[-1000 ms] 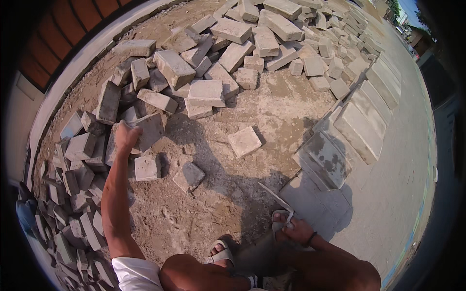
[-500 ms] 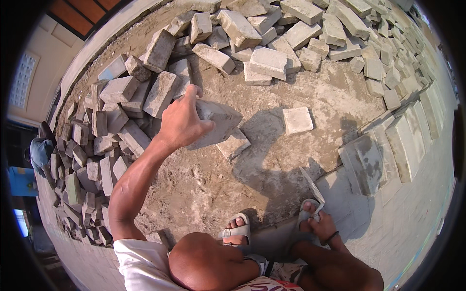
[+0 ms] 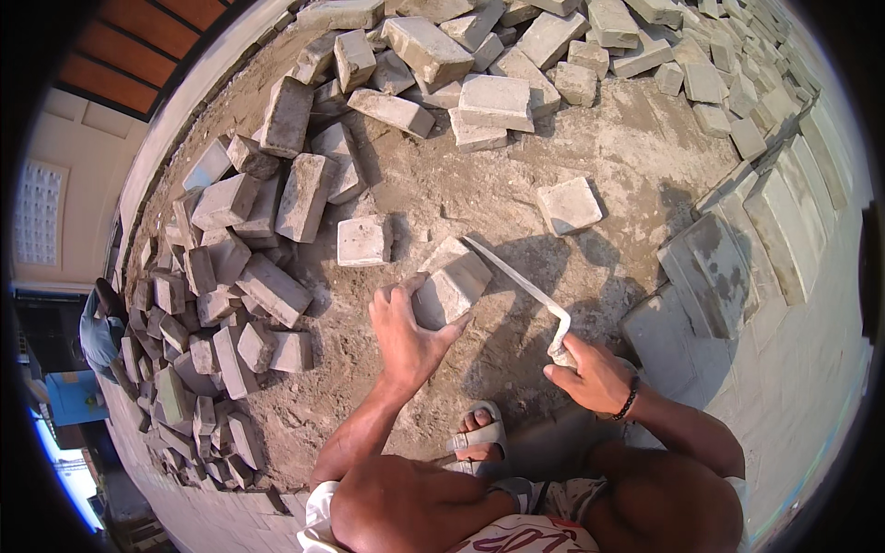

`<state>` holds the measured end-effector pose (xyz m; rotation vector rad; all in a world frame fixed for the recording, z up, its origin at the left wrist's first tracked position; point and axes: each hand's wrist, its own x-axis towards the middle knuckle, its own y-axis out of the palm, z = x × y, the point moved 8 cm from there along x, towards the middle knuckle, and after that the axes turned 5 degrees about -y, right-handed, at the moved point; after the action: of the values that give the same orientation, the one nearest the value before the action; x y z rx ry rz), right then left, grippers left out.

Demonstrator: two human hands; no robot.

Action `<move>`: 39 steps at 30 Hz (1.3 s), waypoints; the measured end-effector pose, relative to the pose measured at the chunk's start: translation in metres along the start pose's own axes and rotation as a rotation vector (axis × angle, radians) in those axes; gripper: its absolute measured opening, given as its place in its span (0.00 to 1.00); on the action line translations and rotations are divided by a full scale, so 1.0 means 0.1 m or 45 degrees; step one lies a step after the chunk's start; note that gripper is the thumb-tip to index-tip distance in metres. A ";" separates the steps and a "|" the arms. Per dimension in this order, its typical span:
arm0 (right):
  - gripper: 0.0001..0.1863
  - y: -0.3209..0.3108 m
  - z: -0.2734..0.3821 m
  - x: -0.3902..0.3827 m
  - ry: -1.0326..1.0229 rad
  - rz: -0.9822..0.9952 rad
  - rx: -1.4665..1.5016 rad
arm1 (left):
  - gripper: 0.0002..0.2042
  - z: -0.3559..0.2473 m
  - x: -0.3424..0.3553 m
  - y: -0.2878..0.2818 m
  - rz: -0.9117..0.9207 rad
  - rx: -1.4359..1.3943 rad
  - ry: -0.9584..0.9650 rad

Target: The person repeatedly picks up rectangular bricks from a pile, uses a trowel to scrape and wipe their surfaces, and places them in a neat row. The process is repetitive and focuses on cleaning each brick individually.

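My left hand (image 3: 406, 341) grips a grey concrete paving block (image 3: 452, 281), thumb on its right side and fingers on its left. The block sits tilted above the sandy ground; whether it touches the ground I cannot tell. In my right hand (image 3: 595, 376) is a trowel (image 3: 516, 279), its blade seen nearly edge-on and its bent neck rising from my fist. The blade's tip is close to the block's upper right edge. My fist mostly hides the handle. A short square block (image 3: 364, 241) lies beyond my left hand, and another squarish block (image 3: 569, 205) lies farther right.
Loose paving blocks (image 3: 277, 286) are heaped at the left, and more (image 3: 544, 46) lie across the far side. At the right, slabs (image 3: 710, 276) lean in a row on the grey paved surface (image 3: 784, 387). My sandalled foot (image 3: 479, 431) is close below. Another person (image 3: 101, 327) is at far left.
My left hand has brought the block nearer and to the right. My right hand has lifted the trowel from beside my foot up toward the block. The view has shifted slightly.
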<state>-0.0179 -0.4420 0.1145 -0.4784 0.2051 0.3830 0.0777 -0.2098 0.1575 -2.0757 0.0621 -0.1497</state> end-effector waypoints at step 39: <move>0.19 0.41 -0.10 0.88 -0.061 0.301 -0.301 | 0.41 0.74 -0.73 0.03 -0.317 -0.437 -0.263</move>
<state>0.0441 -0.3861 0.0648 -0.6797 0.1709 0.6536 0.0154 -0.1389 0.1135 -2.4256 -0.3181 -0.0790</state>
